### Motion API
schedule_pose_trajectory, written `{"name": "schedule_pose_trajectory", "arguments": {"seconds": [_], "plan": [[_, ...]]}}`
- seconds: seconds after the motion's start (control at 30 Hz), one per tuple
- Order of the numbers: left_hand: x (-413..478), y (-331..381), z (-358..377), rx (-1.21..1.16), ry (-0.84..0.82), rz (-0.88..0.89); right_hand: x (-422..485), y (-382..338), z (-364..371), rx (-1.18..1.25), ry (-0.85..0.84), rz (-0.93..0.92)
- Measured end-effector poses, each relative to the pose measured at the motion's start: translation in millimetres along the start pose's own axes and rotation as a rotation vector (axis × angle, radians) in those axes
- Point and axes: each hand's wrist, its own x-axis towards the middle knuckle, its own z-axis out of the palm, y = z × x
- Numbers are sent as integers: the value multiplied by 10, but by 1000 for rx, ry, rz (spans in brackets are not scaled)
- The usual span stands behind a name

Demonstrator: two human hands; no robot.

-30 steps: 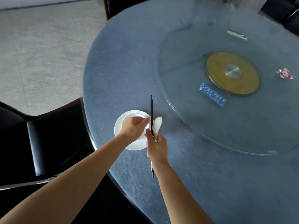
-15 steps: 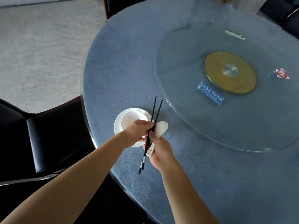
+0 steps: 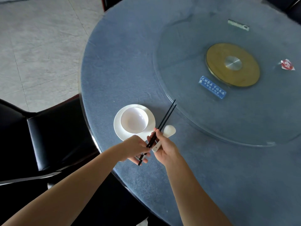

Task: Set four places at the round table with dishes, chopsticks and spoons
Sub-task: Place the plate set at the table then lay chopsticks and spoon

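A white bowl [image 3: 133, 119] sits on a white plate [image 3: 150, 123] near the left edge of the round table [image 3: 123, 66], which is covered in blue cloth. Right of the plate, a pair of black chopsticks [image 3: 166, 115] slants up toward the glass turntable. My left hand [image 3: 132, 148] grips their lower ends. My right hand [image 3: 164, 145] pinches them higher up and also holds the handle of a white spoon [image 3: 169, 131], whose bowl pokes out past my fingers.
A glass turntable [image 3: 195, 121] with a gold hub [image 3: 232, 64] fills the table's middle; a blue sign [image 3: 212, 87], a metal piece [image 3: 238, 24] and a red-and-white packet [image 3: 287, 64] lie on it. A black chair [image 3: 53, 139] stands at the left, over tiled floor.
My left hand left the bowl and took hold of the chopsticks' lower ends. The chopsticks tilted from upright to slanting right, and the bowl and plate are now uncovered.
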Motion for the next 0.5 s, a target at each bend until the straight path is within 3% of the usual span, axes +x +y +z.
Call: {"name": "schedule_pose_trajectory", "arguments": {"seconds": [0.23,0.5], "plan": [[-30,-60,-65,-204,-150,-92,79,-83,-14,-30,-43,-79],[-5,-157,-107,-323,-163,-117,137,-87,28,-109,-34,-108]]}}
